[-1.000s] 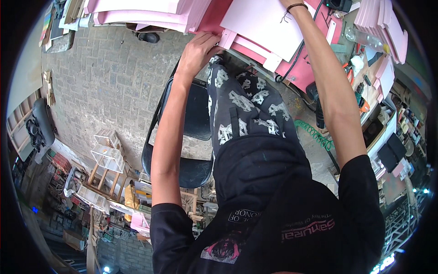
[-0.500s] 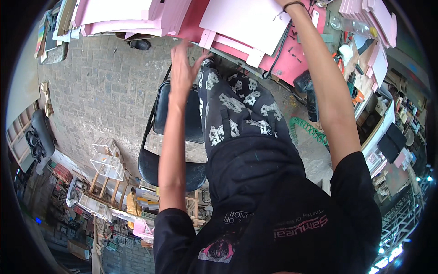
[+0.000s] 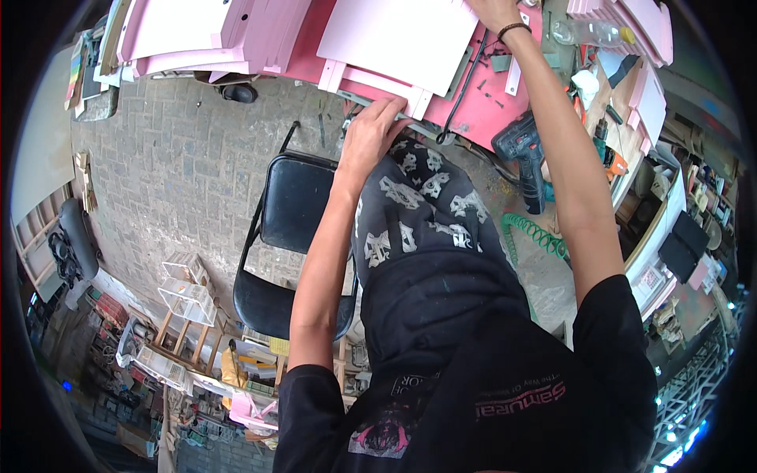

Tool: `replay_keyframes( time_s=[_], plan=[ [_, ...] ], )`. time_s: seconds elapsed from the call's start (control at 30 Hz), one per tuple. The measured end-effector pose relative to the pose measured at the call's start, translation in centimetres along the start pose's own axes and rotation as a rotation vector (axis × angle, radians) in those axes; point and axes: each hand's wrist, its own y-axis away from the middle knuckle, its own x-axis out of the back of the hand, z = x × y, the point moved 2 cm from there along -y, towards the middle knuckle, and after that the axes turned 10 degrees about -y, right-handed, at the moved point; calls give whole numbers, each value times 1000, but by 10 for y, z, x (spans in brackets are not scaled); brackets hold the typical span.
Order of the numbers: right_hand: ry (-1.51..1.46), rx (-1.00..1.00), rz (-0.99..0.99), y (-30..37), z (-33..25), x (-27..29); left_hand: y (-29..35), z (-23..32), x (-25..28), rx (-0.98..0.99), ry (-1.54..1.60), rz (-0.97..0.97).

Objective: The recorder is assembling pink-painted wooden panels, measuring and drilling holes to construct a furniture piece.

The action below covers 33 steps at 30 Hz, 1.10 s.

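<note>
Paving [image 3: 173, 158] covers the left. Pale pink panel [image 3: 394, 39] lies upper centre, left hand [image 3: 369, 135] curled at its lower edge, right hand [image 3: 497, 13] beside its right; grips I cannot tell. Black shirt [image 3: 489, 347] bears pink lettering [image 3: 520, 405].

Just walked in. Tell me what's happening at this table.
A person is working on a pale pink panel lying on a red-pink table. Their left hand is at the near edge, by the strips under the panel; how firmly it holds is unclear. Their right hand is by the panel's far right corner, partly cut off by the picture's edge. Loose screws lie to the right, near a dark cordless drill.
</note>
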Motion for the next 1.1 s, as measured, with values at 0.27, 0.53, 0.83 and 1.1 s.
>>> replay_keyframes(
  time_s=[0.27, 0.53, 0.83, 1.1],
  plan=[
    [-193, -86, 82, 3, 32, -1, -10, -4, -1, -116, -15, 4],
    [-141, -66, 274, 13, 45, -3, -12, -5, -4, -127, 0, 40],
    [-152, -39, 254, 17, 39, -10, -15, -8, -3, -151, -42, 8],
    [-226, -55, 309, 25, 39, -19, -14, -9, -3, -130, -37, -17]
  ],
)
